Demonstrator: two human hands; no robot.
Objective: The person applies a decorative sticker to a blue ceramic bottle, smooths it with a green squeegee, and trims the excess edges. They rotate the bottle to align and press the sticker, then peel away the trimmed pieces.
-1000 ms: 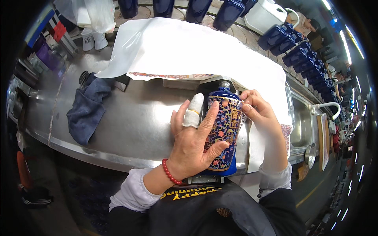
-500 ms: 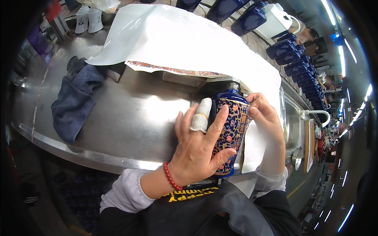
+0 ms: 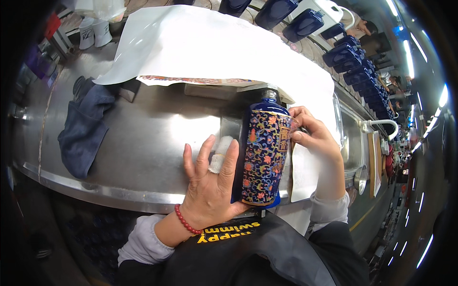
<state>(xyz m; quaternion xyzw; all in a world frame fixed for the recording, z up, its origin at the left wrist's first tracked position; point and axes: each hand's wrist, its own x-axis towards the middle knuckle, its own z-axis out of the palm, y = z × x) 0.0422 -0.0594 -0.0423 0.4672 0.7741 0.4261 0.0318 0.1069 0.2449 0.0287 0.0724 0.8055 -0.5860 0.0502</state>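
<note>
A dark blue glass bottle (image 3: 268,107) stands tilted in front of me, its short clear neck pointing away. Around its body lies a floral decal (image 3: 262,157) in orange, pink and gold. My left hand (image 3: 207,193) is open at the bottle's lower left, fingers spread, with the thumb at the bottle's lower edge. One of its fingers wears a white cloth finger cover (image 3: 219,155). At the right edge of the decal, my right hand (image 3: 312,133) has thumb and forefinger pinched together; the fingertips partly hide what lies between them.
Large white sheets (image 3: 205,45) cover the back of the metal worktop (image 3: 143,148). A blue-grey cloth (image 3: 86,128) lies at left. Several blue bottles (image 3: 305,25) line the far right side. A sink with a white faucet (image 3: 384,125) and a metal bowl (image 3: 361,178) are at right.
My left hand has moved left and down off the bottle's front, uncovering more of the decal. The bottle sits slightly further left. My right hand still pinches at the decal's right edge.
</note>
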